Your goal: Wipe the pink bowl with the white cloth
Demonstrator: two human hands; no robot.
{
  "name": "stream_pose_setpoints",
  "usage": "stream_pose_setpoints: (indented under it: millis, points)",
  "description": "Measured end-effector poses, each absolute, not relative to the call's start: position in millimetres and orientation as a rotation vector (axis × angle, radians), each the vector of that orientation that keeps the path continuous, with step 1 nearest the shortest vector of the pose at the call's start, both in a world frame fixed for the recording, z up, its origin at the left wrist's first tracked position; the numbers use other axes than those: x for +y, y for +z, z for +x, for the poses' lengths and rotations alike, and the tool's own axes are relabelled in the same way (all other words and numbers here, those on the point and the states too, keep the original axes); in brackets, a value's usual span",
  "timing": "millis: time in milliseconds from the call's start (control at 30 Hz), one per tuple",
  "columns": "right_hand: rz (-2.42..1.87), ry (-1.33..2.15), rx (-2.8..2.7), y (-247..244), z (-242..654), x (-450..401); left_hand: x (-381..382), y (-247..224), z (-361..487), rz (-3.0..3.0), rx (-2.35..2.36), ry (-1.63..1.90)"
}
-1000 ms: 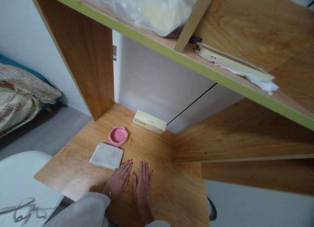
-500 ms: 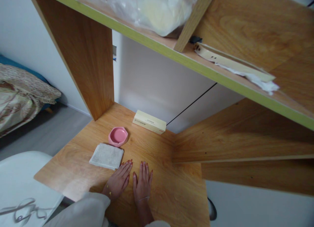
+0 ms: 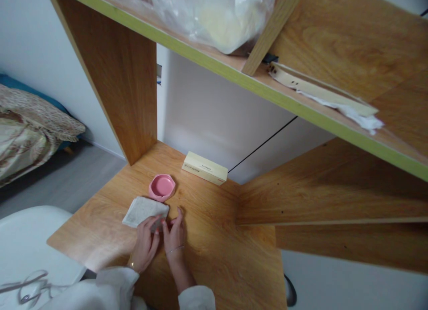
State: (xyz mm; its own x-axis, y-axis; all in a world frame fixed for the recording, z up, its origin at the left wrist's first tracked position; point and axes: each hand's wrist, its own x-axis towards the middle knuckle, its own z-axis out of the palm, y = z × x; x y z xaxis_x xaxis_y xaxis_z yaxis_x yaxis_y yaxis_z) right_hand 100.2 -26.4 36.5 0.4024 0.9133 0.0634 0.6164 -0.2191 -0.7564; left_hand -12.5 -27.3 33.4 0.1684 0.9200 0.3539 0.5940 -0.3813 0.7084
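A folded grey cloth (image 3: 138, 210) lies flat on the wooden desk. My left hand (image 3: 144, 244) is at its near right side, with bent fingers over the edge and the thumb below, closed on the cloth. At the right corner, my right hand (image 3: 174, 236) has its thumb and a fingertip drawn together on the cloth; another finger sticks up away from it. My hands partly hide that corner. Just beyond the cloth stands a pink faceted dish (image 3: 162, 188), touched by neither hand.
A pale yellow box (image 3: 205, 168) lies along the desk's back edge (image 3: 167, 146). Overhead runs a shelf with a plastic bag (image 3: 214, 22) and a long open carton (image 3: 317, 89). Wooden panels flank the desk. To the left is a white chair (image 3: 30, 238) with a cable on it.
Both hands have left their flat pose on the desk. They moved left to the cloth's right corner, and their fingers bent in onto it. The view shifted slightly.
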Motion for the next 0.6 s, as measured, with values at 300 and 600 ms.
stream_pose_setpoints:
  millis: [300,600]
  points:
    - [-1.964,0.471,-1.19,32.0,134.4,-30.0,52.9,64.1,-30.2,1.692,1.67,1.172]
    - [-2.311,0.14,-0.995,41.9,227.1,-70.6,86.0,52.4,-19.4,1.342,1.79,0.838]
